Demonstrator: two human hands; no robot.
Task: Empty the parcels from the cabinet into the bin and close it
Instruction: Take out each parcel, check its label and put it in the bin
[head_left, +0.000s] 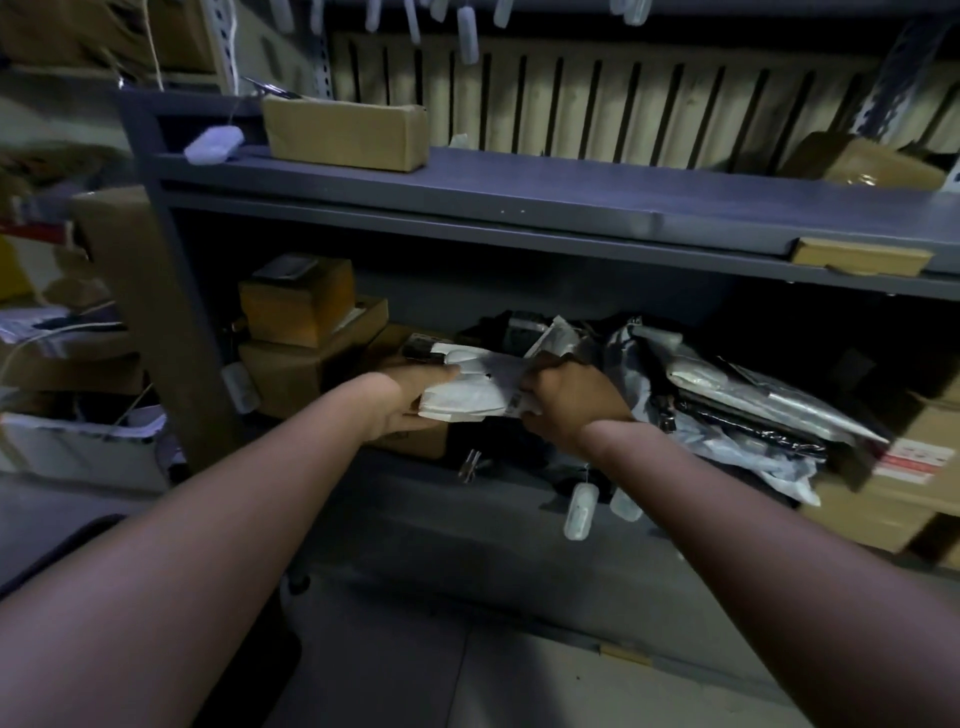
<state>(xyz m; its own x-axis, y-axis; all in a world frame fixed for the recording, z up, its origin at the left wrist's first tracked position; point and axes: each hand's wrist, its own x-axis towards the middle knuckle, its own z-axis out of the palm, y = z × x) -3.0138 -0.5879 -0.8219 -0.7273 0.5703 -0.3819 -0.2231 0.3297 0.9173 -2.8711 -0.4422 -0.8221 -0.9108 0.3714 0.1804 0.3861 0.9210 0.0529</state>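
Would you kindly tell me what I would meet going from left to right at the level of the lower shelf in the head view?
Stacked cardboard boxes, left hand, white parcel, right hand, pile of plastic mailers, red-labelled box.

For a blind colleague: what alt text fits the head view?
A left hand and a right hand grip the two ends of a white padded mailer at the lower shelf of a grey metal cabinet. Stacked brown cardboard boxes sit to its left, a heap of grey and black plastic mailers to its right.

White parcel (478, 392) in left hand (408, 402), right hand (571, 400)
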